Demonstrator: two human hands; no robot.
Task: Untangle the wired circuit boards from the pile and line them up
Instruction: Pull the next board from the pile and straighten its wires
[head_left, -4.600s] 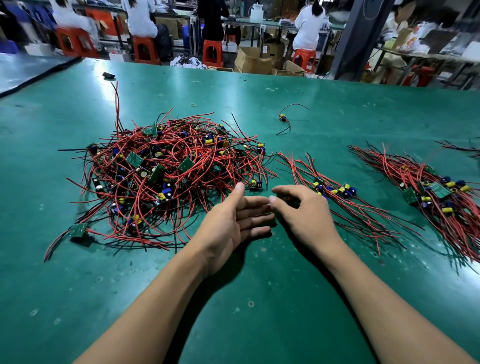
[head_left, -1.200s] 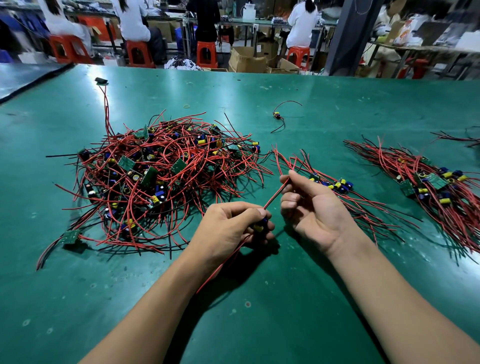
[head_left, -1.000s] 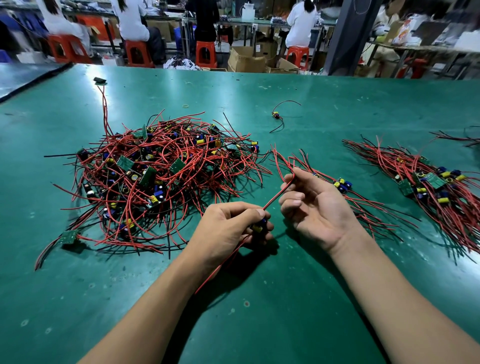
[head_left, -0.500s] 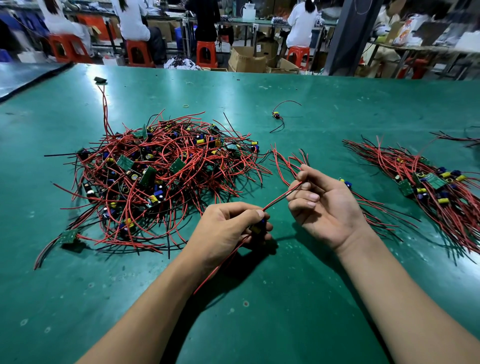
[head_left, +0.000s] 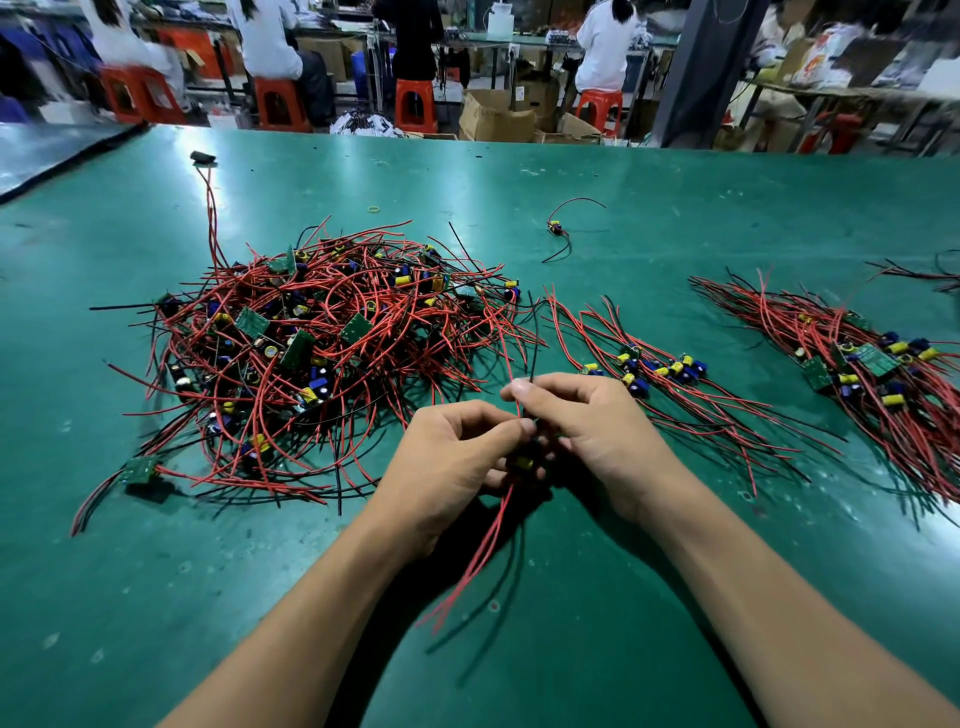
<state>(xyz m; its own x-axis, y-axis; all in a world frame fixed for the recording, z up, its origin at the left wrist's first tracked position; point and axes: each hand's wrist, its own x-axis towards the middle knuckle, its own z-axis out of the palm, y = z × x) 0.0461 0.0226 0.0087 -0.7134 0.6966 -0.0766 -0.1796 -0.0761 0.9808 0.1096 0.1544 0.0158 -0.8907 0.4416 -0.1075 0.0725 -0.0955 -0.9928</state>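
Both hands meet over the green bench, just in front of the pile. Left hand is closed in a pinch, thumb and forefinger pressed on the wires right above a small board; I can only make out its yellow part between the two hands, the rest is hidden. Right hand is also pinched, thumb and forefinger on a red wire and a black one that rise from the hands toward the pile's right edge. Can't tell whether those two are clear of the pile or still caught in it. Below the hands, red and black leads hang down toward me, ends near the bench surface.

Pile sits left of centre, a tangle of red and black wire with green boards and yellow and blue parts mixed in. One red lead runs from it to a black piece at the far left.

Right of the hands: a short row of boards lying side by side, wires fanned out. Further right, well apart, a bigger row. One lone board with curled wires lies beyond, by itself.
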